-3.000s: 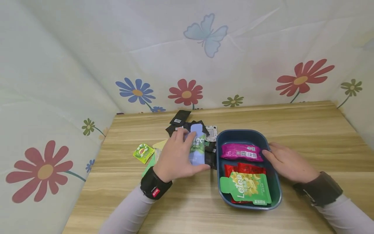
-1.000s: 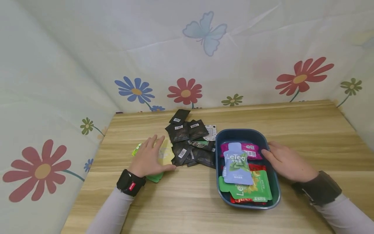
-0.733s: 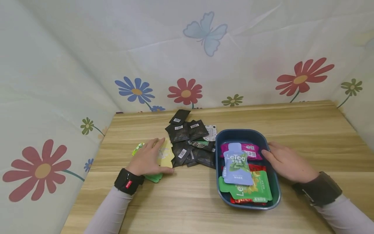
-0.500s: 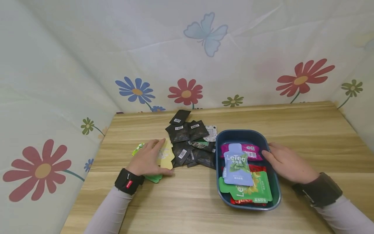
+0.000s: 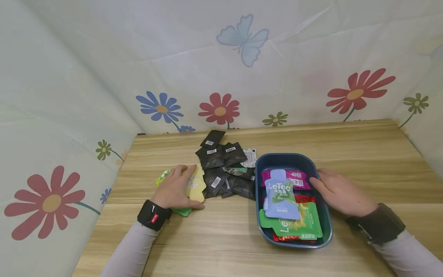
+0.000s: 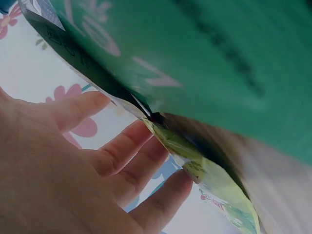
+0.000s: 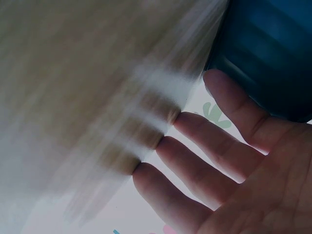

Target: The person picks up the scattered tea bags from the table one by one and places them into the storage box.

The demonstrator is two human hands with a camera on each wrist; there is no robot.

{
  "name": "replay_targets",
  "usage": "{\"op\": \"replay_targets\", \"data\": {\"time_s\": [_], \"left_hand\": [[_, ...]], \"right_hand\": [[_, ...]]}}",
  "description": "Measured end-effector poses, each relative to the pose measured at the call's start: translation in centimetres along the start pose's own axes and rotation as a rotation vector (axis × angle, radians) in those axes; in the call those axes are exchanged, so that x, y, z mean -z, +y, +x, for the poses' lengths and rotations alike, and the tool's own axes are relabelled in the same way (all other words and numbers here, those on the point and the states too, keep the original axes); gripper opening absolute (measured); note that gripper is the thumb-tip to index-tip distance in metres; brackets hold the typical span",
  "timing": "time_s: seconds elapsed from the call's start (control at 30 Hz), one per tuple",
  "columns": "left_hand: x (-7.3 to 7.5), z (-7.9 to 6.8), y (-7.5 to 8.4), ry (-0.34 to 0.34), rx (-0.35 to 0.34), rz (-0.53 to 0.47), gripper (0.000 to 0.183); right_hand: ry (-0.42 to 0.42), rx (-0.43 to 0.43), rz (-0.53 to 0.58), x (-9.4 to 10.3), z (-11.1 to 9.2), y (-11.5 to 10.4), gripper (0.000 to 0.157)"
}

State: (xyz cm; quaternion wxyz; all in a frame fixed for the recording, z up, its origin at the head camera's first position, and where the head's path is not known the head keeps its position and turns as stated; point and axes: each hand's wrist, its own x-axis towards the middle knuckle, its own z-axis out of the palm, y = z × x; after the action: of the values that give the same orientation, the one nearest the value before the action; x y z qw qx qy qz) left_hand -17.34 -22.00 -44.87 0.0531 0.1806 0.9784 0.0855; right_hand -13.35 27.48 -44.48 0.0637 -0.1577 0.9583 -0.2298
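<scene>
In the head view my left hand bends over a yellow drink pouch. Its thumb and forefinger pinch opposite edges, and the pouch bows a little between them. A green pouch shows under the palm; up close in the left wrist view, the green pouch hides the thumb. My right hand holds the right wall of a dark blue tub, thumb over the rim. From the right wrist, straight fingers lie along the table outside the tub. Inside are a blue LeTea pouch and a green one.
Several black sachets lie piled between left hand and tub, with a white patterned packet behind. A lime-green packet peeks out beside the left hand. A purple packet and red packets also lie in the tub.
The blue LeTea pouch went from my left hand into the tub. That hand then moved left to the yellow pouch, its thumb closing in on the edge. My right hand stays on the tub.
</scene>
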Motion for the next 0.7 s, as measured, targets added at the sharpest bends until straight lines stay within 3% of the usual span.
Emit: {"op": "replay_targets", "data": {"time_s": [0.37,0.7], "left_hand": [[0.0,-0.1,0.2,0.014,0.010,-0.010,0.143],[3.1,-0.7,2.0,0.119,-0.042,-0.030,0.135]], "right_hand": [[0.006,0.011,0.002,0.1,-0.1,-0.2,0.055],[-0.005,-0.006,0.000,0.0,-0.2,-0.3,0.059]]}}
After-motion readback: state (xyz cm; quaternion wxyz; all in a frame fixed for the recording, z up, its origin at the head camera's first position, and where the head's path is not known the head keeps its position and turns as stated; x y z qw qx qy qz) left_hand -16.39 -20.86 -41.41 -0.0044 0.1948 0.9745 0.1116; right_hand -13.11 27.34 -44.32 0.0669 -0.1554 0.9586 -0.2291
